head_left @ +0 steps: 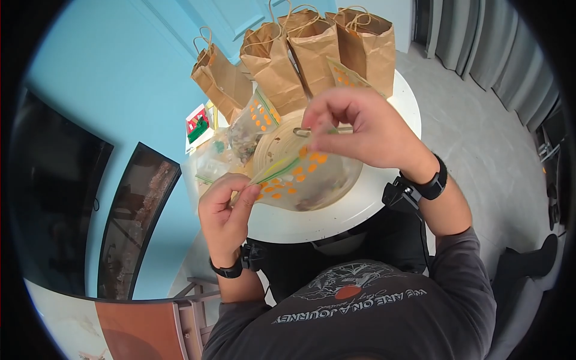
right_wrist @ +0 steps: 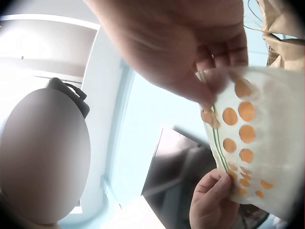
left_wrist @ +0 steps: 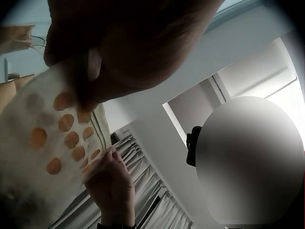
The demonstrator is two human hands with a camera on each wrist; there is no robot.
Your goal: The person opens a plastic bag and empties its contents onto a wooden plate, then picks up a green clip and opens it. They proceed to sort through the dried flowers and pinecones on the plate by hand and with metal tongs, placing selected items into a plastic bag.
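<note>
A translucent zip bag with orange dots (head_left: 300,174) and a green seal line is stretched between both hands. My left hand (head_left: 225,210) pinches one end of its top edge between thumb and fingers. At the opposite end, my right hand (head_left: 366,129) pinches the same edge, thumb against forefinger, as the right wrist view also shows. Dark contents show faintly low in the bag. Beneath it lies a round pale tray (head_left: 264,150), partly hidden. A thin metal loop (head_left: 300,131) shows beside the right fingers. Another dotted zip bag (head_left: 262,114), filled with dried-looking pieces, stands behind the left hand.
Several brown paper bags (head_left: 273,69) with handles line the back of the round white table (head_left: 288,228). A third dotted bag (head_left: 345,73) leans behind the right hand. Clear plastic bags (head_left: 210,162) and a red-green packet (head_left: 197,124) lie at the left edge.
</note>
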